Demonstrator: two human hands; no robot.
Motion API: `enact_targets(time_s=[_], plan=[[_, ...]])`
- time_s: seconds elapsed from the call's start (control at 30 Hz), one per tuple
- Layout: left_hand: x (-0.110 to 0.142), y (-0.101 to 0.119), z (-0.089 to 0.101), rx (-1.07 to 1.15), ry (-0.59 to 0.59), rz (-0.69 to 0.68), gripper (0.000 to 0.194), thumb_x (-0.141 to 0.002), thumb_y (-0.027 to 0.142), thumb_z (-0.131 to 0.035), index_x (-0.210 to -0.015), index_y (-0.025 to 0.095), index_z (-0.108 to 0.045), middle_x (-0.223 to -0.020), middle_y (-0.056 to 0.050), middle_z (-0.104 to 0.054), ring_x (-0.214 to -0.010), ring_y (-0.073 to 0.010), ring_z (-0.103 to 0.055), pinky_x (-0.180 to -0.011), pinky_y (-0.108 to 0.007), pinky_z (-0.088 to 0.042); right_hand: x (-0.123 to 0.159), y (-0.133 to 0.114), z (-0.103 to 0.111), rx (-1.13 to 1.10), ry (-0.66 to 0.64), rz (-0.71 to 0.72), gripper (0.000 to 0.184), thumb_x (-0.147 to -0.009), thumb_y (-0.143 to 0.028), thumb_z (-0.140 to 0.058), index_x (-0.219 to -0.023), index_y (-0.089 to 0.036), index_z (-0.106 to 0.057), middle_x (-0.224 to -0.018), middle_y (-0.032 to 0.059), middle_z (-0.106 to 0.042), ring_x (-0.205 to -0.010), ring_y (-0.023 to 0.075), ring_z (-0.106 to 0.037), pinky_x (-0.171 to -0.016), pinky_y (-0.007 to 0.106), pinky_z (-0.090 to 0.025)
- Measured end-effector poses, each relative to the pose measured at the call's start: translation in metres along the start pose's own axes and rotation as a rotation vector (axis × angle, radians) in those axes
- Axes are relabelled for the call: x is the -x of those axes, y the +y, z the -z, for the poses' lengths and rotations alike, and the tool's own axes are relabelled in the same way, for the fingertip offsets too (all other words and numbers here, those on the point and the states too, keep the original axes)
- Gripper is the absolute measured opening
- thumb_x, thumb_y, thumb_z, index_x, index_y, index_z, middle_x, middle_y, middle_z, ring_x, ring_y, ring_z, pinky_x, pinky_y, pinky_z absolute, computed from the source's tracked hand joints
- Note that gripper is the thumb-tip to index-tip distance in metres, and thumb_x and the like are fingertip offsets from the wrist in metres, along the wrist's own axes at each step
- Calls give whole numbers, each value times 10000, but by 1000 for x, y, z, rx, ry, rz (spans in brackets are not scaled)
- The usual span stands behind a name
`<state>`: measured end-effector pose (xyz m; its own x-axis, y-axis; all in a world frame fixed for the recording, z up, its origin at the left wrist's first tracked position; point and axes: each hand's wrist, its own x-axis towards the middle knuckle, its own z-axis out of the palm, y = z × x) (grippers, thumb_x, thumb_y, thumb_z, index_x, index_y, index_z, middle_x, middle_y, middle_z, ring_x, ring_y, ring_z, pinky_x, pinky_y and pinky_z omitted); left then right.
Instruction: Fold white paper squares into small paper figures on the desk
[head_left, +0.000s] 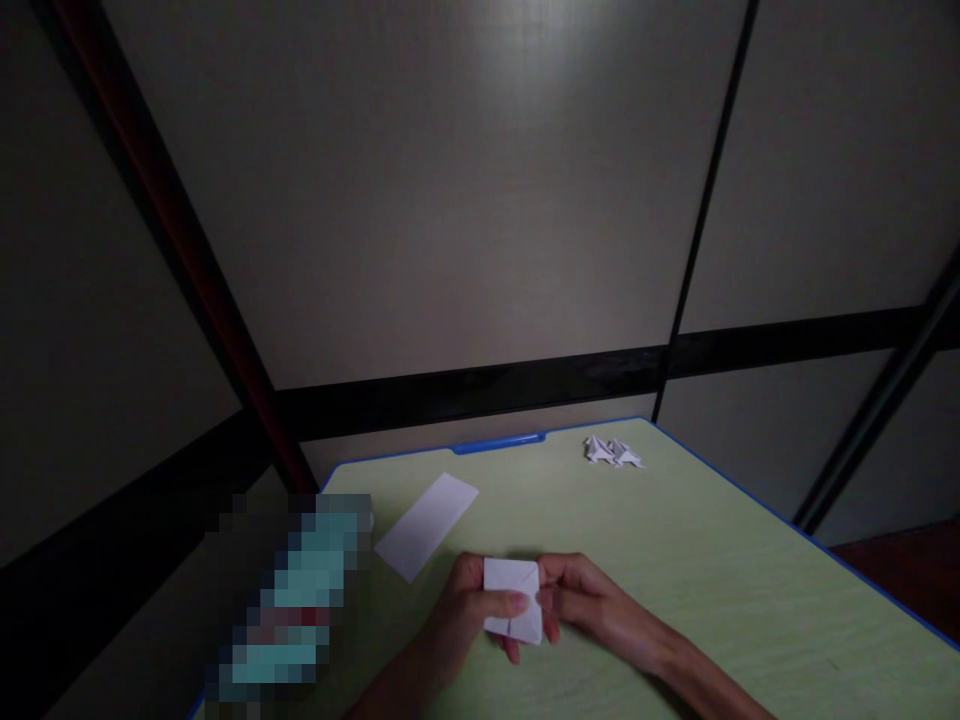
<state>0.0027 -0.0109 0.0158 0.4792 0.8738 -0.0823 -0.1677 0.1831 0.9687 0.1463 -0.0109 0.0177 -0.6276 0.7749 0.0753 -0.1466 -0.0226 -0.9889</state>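
A small folded square of white paper (512, 574) is held up over the table between both my hands, with crease lines across its face. My left hand (474, 608) grips it from the left, thumb laid flat across the front and fingertips showing below. At its right edge my right hand (574, 590) pinches it, thumb near the edge and other fingers partly behind. Beyond my left hand lies a flat white paper strip (427, 526). Two small folded paper figures (613, 452) stand near the far right corner.
The light green table (720, 570) has a blue rim and a blue handle-like piece (499, 444) at its far edge. A pixelated teal object (300, 600) is at the left side. Grey panels (480, 200) with black bands rise behind the table.
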Motion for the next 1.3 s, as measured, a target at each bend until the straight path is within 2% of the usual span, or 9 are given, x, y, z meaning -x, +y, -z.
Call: enact_targets(time_s=[0.23, 0.43, 0.5, 0.6, 0.7, 0.83, 1.07, 1.17, 1.3], plan=[[-5, -8, 1, -88, 165, -82, 251, -564, 303, -586, -633, 64, -621, -513, -58, -604, -434, -118, -510, -425, -211, -398, -7, 8, 2, 13, 296, 49, 281, -573, -356, -602, -492, -145, -435, -386, -63, -422, -360, 58, -358, -393, 186, -236], [-12, -17, 7, -140, 255, -169, 288, -612, 370, -544, -580, 85, -576, -436, 0, -509, -350, -49, -368, -323, -151, -270, -9, 8, 2, 59, 364, 74, 258, -607, -342, -581, -502, -126, -484, -429, -41, -455, -419, 72, -390, -431, 197, -270], [-12, -18, 7, -153, 251, -160, 293, -614, 378, -538, -573, 89, -564, -407, 24, -461, -326, -33, -313, -307, -147, -232, -8, 6, 3, 64, 381, 117, 199, -603, -298, -599, -569, -127, -502, -483, -33, -475, -460, 84, -418, -451, 201, -296], [-13, -17, 7, -154, 256, -130, 299, -585, 384, -559, -593, 85, -562, -421, 17, -465, -343, -48, -338, -315, -157, -248, -8, 4, 4, 31, 406, 214, 176, -605, -234, -611, -707, -146, -498, -588, -15, -507, -545, 101, -460, -512, 211, -346], [-13, -14, 6, -134, 282, -150, 298, -579, 378, -564, -617, 83, -569, -478, -12, -521, -405, -81, -408, -364, -178, -301, -7, 4, 4, 51, 392, 252, 149, -636, -207, -589, -735, -152, -493, -599, -13, -508, -557, 98, -464, -525, 211, -359], [-11, -12, 5, -119, 316, -160, 291, -583, 376, -562, -619, 88, -569, -477, -5, -522, -401, -74, -396, -363, -173, -262, -5, 4, 2, 185, 360, 228, 104, -684, -212, -539, -757, -146, -505, -584, -7, -525, -544, 106, -478, -519, 217, -371], [-10, -16, 9, -116, 239, -105, 262, -568, 354, -579, -588, 95, -541, -413, 38, -437, -370, -57, -354, -344, -169, -234, 3, -8, 7, 654, 268, 340, 152, -742, -196, -460, -786, -154, -599, -700, 53, -586, -651, 143, -519, -592, 241, -395], [-10, -17, 10, -126, 229, -99, 239, -567, 334, -576, -536, 106, -511, -390, 48, -417, -352, -52, -343, -333, -167, -225, 4, -10, 11, 659, 203, 354, 166, -739, -209, -473, -756, -162, -631, -722, 61, -603, -673, 147, -536, -609, 241, -403], [-11, -15, 9, -142, 203, -65, 241, -562, 334, -572, -537, 102, -512, -386, 44, -424, -346, -52, -348, -323, -166, -226, 1, -7, 13, 542, 221, 319, 146, -700, -235, -527, -692, -154, -649, -685, 58, -599, -644, 147, -536, -585, 244, -407]])
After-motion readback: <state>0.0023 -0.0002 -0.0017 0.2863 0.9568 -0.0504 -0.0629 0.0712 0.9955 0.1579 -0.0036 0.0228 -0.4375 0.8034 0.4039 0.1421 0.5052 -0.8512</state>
